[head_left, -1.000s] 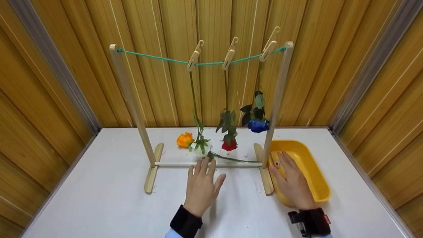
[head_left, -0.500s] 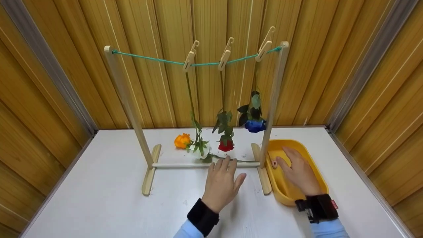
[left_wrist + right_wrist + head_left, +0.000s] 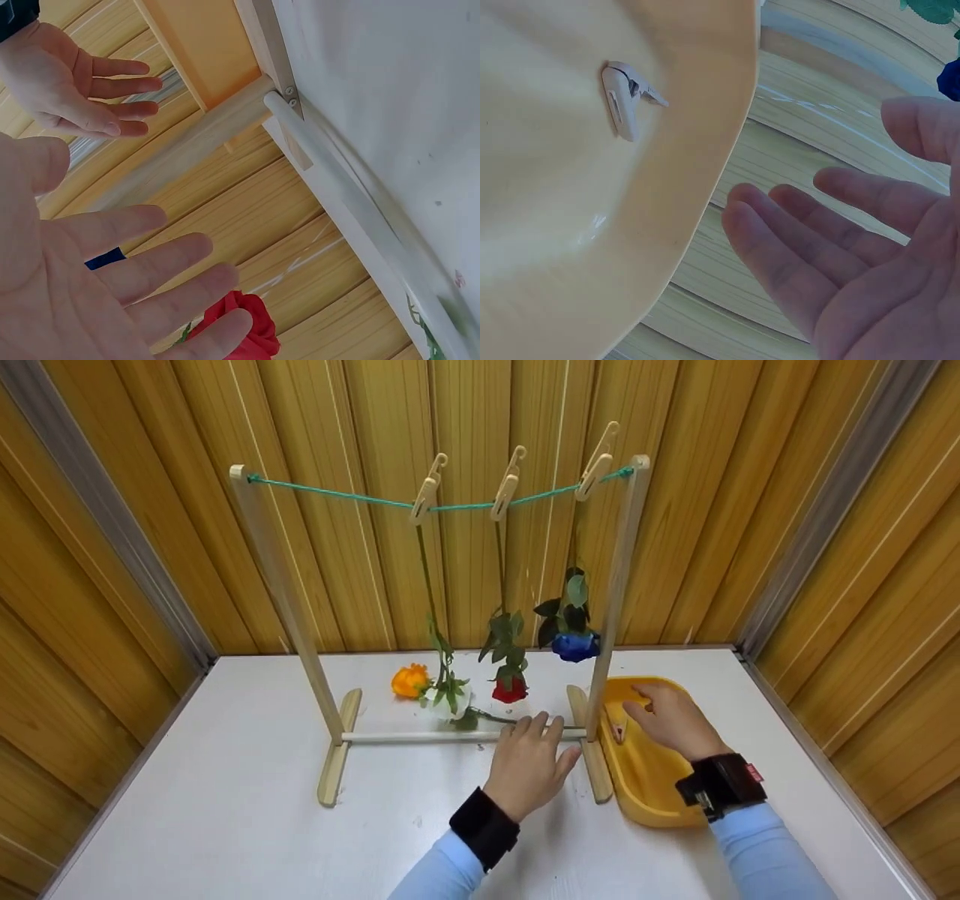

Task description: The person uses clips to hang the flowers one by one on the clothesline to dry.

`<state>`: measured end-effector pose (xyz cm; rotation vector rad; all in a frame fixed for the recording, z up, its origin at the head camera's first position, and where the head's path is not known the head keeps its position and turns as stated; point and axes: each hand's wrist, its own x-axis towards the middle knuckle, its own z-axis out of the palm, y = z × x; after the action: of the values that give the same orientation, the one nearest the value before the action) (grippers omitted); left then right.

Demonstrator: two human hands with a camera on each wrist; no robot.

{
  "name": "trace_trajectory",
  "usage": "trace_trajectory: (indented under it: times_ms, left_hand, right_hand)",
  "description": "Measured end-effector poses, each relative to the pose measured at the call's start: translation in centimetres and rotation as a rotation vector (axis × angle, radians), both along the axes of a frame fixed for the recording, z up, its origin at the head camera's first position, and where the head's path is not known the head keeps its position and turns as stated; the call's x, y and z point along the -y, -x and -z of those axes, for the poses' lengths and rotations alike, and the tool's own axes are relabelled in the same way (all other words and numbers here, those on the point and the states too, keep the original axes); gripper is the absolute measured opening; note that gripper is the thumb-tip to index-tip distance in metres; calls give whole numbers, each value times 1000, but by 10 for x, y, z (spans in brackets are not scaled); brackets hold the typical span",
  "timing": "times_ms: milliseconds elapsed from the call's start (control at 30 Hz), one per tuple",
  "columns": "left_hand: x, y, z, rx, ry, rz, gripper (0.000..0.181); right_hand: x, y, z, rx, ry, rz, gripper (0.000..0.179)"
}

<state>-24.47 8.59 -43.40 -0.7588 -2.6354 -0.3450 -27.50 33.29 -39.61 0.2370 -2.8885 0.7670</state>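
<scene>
My left hand (image 3: pixel 531 769), fingers extended and holding nothing, hovers by the stand's white crossbar (image 3: pixel 420 737). Behind that bar lies an orange flower (image 3: pixel 410 681), its stem (image 3: pixel 487 715) running right along the table and partly hidden by the hand. Over the yellow tray (image 3: pixel 649 810) is my right hand (image 3: pixel 679 725), with loosely bent fingers and nothing in them. One clothespin (image 3: pixel 622 101) lies inside the tray, apart from the right fingers. Upside down on the green line (image 3: pixel 337 494) hang a white flower (image 3: pixel 448 701), a red rose (image 3: pixel 510 688) and a blue rose (image 3: pixel 576 646).
Three clothespins grip the line; the leftmost clothespin (image 3: pixel 425 499) holds the white flower's stem. Wooden posts, including the left post (image 3: pixel 289 607), stand on flat feet. The right foot (image 3: pixel 598 771) sits beside the tray. A wood-patterned wall (image 3: pixel 360 585) closes off the back.
My left hand has moved right along the crossbar, toward the stem's far end. The right hand has shifted slightly right and back over the tray, uncovering the clothespin.
</scene>
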Motion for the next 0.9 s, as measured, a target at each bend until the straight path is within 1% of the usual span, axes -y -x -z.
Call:
trace_trajectory:
  times_ms: [200, 300, 433, 500, 600, 700, 767, 833, 900]
  left_hand:
    - [-12, 3, 0, 41, 35, 14, 54]
    - [-19, 5, 3, 63, 44, 17, 54]
    - [-27, 6, 8, 51, 48, 24, 51]
    - [-30, 6, 12, 22, 35, 27, 46]
    - [-35, 6, 17, -49, 48, 29, 39]
    - [-39, 5, 21, -121, 95, 31, 37]
    - [-42, 4, 22, -137, 137, 32, 38]
    - [-44, 3, 23, -109, 174, 28, 41]
    - [-47, 2, 23, -51, 203, 21, 45]
  right_hand:
    - [1, 13, -3, 78, -71, -15, 44]
    - [2, 21, 1, 125, -103, -20, 43]
    - [2, 31, 8, 186, -146, -26, 43]
    - [2, 35, 13, 207, -167, -28, 43]
    - [2, 41, 19, 228, -188, -34, 43]
    - [2, 44, 25, 245, -187, -29, 42]
    - [3, 45, 28, 252, -188, -28, 40]
    - [3, 46, 32, 261, -184, -21, 35]
    - [4, 47, 36, 275, -180, -18, 26]
